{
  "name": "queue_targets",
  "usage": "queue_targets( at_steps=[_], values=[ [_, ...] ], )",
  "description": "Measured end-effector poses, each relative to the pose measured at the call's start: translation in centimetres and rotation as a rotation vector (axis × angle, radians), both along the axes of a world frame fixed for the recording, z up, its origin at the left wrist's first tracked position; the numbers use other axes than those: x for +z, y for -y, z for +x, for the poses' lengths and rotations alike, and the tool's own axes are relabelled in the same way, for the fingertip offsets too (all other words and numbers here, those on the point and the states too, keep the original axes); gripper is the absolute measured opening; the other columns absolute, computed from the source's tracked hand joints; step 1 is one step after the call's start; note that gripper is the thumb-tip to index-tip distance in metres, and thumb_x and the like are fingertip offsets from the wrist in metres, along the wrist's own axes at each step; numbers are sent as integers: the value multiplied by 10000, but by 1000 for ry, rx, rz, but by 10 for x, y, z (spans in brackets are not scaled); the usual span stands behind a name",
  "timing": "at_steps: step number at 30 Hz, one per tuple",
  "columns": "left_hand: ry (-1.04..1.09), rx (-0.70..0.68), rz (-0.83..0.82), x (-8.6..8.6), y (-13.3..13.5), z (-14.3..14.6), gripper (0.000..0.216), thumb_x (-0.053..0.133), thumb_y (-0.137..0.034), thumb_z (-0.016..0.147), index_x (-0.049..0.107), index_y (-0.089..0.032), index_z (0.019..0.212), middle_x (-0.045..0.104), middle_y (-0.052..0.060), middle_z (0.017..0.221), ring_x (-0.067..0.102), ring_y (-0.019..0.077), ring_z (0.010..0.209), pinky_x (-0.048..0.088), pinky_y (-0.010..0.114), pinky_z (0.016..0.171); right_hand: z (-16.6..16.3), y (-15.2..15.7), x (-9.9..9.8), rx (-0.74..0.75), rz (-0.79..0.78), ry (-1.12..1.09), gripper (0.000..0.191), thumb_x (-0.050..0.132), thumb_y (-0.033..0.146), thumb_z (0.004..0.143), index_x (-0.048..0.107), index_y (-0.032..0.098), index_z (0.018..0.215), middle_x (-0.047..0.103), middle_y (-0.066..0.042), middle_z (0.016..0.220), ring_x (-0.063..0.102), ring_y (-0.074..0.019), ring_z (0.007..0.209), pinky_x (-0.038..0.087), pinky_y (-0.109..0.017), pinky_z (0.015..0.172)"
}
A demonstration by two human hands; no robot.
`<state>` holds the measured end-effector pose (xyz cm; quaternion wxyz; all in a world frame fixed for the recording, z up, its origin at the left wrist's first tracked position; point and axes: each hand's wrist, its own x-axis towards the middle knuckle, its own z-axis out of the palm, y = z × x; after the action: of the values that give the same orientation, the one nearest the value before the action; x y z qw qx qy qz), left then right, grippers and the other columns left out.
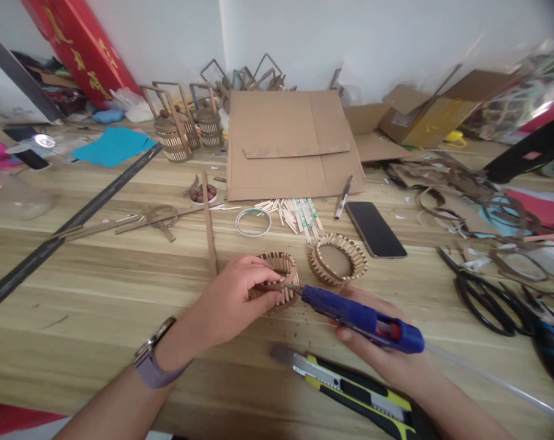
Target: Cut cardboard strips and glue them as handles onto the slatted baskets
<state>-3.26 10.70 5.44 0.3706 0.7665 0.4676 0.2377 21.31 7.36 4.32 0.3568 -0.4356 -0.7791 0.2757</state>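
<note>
My left hand [233,296] is closed on the near rim of a small round basket [287,264] built of cardboard bands and upright wooden sticks. A blue hot glue gun [345,311] is gripped in my right hand [391,363], its glue stick trailing out the back. The gun's nozzle meets the basket's band close to my left fingertips; whether it touches is hard to tell. Just right of it sits a second similar basket [332,278] with a cardboard base. My left fingers hide part of the first basket's left side.
A utility knife [350,388] lies in front, blade out. Scissors [483,299], a phone [375,229] and a pen [343,197] are to the right. Behind are loose sticks [286,214], a tape roll [253,222], cardboard sheets [290,122] and finished handled baskets [172,137].
</note>
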Motion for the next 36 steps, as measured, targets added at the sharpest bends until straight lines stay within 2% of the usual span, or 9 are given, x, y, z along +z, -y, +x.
queue_targets(
  at_steps=[13,26,36],
  values=[
    [-34,-17,51,2,0,2,152,651,-243,870,737,-197,986,683,87,1106,591,233,1111,466,360,954,4,2,-8,-60,-86,49,272,594,392,863,531,244,643,585,-12,621,589,-191,591,490,-313,550],
    [-15,-17,75,4,2,2,129,653,-253,875,741,-201,954,695,75,1071,599,223,1090,460,340,938,3,2,-4,-111,-76,44,278,609,408,843,532,257,623,578,-9,592,592,-204,571,496,-316,529],
    [15,-17,34,8,1,2,115,641,-229,859,740,-214,915,702,49,1041,614,222,1069,470,324,898,5,4,-10,-162,-47,51,303,612,449,849,537,282,607,566,-15,579,590,-223,569,496,-333,523]
  ],
)
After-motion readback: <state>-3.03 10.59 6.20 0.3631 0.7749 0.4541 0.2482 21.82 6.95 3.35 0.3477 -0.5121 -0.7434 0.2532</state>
